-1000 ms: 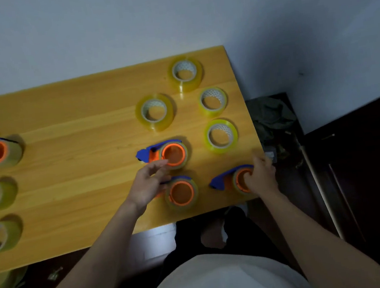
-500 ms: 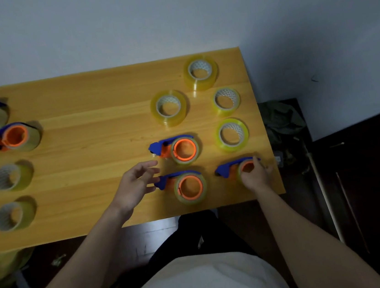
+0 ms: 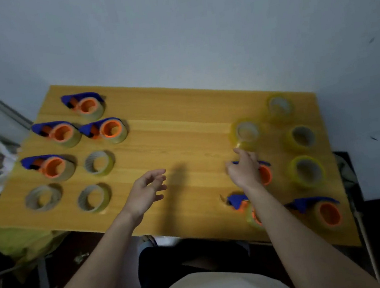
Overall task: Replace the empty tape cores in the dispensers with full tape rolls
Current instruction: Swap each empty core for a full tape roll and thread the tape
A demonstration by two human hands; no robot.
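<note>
Right hand point(image 3: 245, 171) rests fingers spread on blue-orange dispenser point(image 3: 263, 173) at bench point(image 3: 183, 139) right side, yellow tape roll point(image 3: 246, 134) just beyond. Left hand point(image 3: 146, 192) hovers mid-bench, fingers loosely spread, empty.

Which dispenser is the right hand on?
The middle-right dispenser, beneath the right hand; the two nearer the table edge lie untouched.

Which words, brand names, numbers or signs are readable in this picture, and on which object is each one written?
None can be read.
Tape dispensers: plain blue and orange, no lettering shows.
Yellow tape rolls: the cores show a faint pattern, too blurred to say whether it is print.
Used rolls at the left: the same patterned cores, nothing legible.
Wooden table and wall: no label or sign visible.
</note>
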